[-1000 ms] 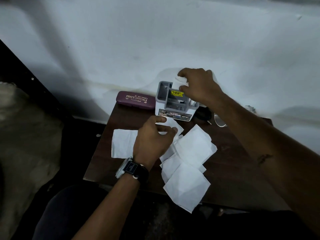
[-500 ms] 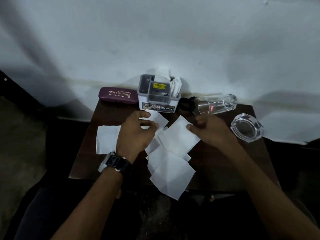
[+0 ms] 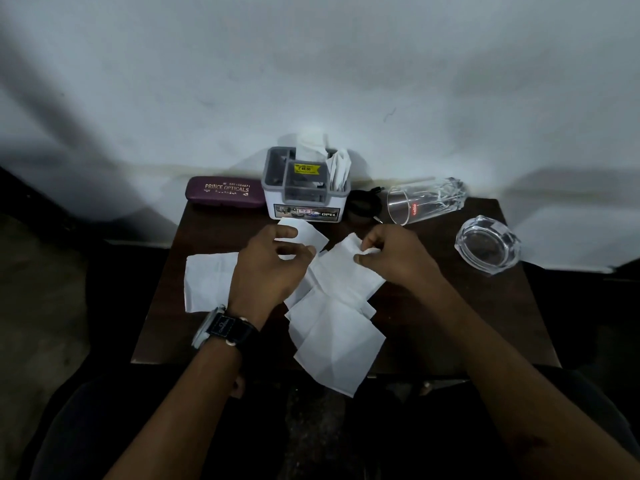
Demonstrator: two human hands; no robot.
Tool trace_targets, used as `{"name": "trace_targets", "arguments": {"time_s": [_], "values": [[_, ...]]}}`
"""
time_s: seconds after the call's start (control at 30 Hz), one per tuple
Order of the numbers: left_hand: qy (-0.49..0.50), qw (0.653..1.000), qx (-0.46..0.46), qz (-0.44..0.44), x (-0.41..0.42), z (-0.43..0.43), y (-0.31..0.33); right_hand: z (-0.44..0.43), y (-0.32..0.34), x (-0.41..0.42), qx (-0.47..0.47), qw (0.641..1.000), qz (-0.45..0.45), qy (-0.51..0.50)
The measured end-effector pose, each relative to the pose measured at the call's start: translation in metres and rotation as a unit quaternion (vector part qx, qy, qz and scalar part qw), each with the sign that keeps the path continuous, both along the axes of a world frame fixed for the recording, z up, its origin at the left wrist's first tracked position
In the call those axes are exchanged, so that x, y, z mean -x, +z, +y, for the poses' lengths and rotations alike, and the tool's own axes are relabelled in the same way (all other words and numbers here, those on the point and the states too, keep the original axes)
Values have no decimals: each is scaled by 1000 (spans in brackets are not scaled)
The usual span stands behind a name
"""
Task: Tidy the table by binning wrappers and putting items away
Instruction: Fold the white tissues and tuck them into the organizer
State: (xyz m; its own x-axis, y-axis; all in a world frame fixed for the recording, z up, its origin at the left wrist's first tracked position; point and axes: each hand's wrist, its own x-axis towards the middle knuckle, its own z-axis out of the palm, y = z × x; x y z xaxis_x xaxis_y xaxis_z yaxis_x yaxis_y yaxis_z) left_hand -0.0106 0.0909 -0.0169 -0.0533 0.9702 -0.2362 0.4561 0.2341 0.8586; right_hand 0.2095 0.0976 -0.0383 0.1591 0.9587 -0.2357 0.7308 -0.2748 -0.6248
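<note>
Several white paper napkins [image 3: 337, 334] lie overlapped on the small dark wooden table [image 3: 450, 327]. My right hand [image 3: 398, 258] pinches the upper corner of one napkin [image 3: 343, 268] in the middle of the pile. My left hand [image 3: 270, 268], with a watch on its wrist, holds the edge of another napkin [image 3: 306, 232] near the back. One more napkin [image 3: 207, 282] lies flat at the left. A grey and white organiser box [image 3: 304, 199] stands at the back with folded napkins stuck in its compartments.
A maroon spectacle case [image 3: 223, 192] lies left of the box. A clear drinking glass [image 3: 424, 200] lies on its side to the right, with a dark object [image 3: 363, 202] beside it. A glass ashtray [image 3: 488, 244] sits at the right edge. A white wall stands behind.
My right hand left the organiser box, came down to the pile and took hold of a napkin corner. My left hand kept its napkin. The camera shifted, which brought the glass and ashtray into view.
</note>
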Motion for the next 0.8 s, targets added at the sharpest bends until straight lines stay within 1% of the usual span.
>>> {"name": "trace_targets", "arguments": {"time_s": [0.07,0.1,0.17,0.23,0.27,0.3,0.37,0.43,0.53,0.63,0.7,0.73,0.8], "values": [[-6,1000,1,-7,-1,1,0,2,5,-1,-11,1000,23,4],[-9,1000,5,-18,-1,1,-1,2,10,-1,-10,998,55,2],[-10,998,27,-59,-2,2,-1,1,23,0,-4,985,171,-11],[-7,994,58,-97,-3,3,-1,-2,34,1,-13,950,311,-32],[-7,992,65,-105,-3,3,-2,-4,36,0,-23,936,350,-41],[-7,992,64,-106,-3,2,-3,-4,37,-2,-36,932,356,-50],[-5,994,46,-97,-3,2,-7,-3,34,-9,-56,949,304,-69],[-1,996,34,-85,-2,2,-9,-2,26,-16,-47,960,261,-93],[6,994,51,-94,-1,2,-11,-3,17,-15,-14,956,268,-114],[1,988,99,-115,-3,1,-11,-3,13,-8,14,942,309,-134],[-2,992,89,-93,-5,0,-10,-3,19,-3,32,922,355,-154],[5,993,78,-84,-5,0,-9,-4,25,-1,37,907,388,-157],[39,994,50,-92,-5,0,-3,-6,44,4,36,865,481,-140]]}}
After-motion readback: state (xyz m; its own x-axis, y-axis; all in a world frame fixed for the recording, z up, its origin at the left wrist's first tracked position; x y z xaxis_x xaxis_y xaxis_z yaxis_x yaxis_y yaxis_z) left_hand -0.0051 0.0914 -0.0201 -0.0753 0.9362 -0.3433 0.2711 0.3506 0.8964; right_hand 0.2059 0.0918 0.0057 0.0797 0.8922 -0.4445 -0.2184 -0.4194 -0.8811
